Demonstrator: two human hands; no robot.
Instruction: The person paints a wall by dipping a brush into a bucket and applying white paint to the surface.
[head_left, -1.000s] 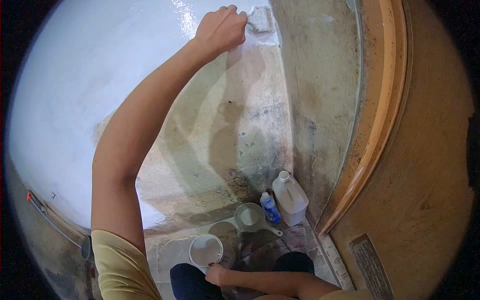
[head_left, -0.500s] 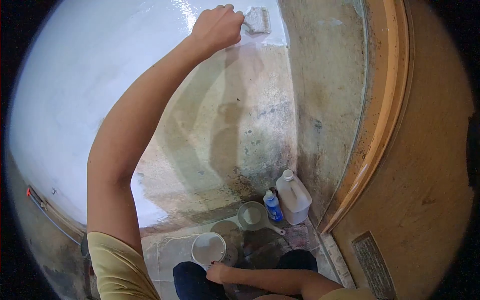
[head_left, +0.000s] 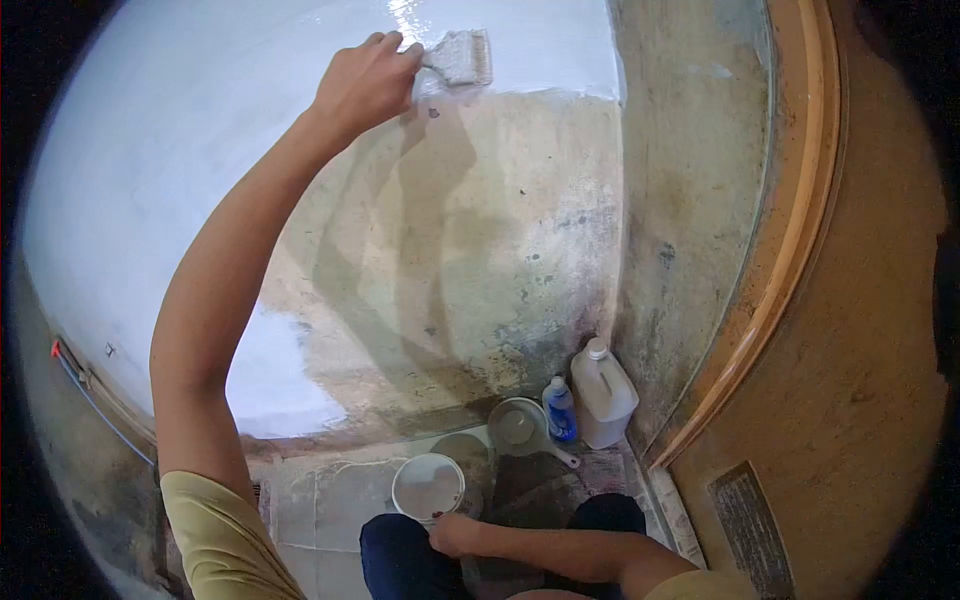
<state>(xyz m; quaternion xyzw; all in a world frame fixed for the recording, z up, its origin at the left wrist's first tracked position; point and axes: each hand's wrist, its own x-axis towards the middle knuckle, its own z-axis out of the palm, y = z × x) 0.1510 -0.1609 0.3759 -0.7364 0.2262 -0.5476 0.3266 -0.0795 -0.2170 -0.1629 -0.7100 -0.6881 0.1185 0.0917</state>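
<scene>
At upper centre, a flat, white-coated brush (head_left: 464,58) is gripped by the left hand (head_left: 372,82), the right hand (head_left: 456,535) curled at a round bucket (head_left: 428,488) below.

White paint (head_left: 540,50), mottled beige wall (head_left: 490,240)

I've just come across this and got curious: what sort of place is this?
Probably the corner of a room being painted, though I can't be sure it's indoors. The wall is part fresh white, part bare and stained; a hand holds a paint-coated brush there, and an open bucket is below.
</scene>
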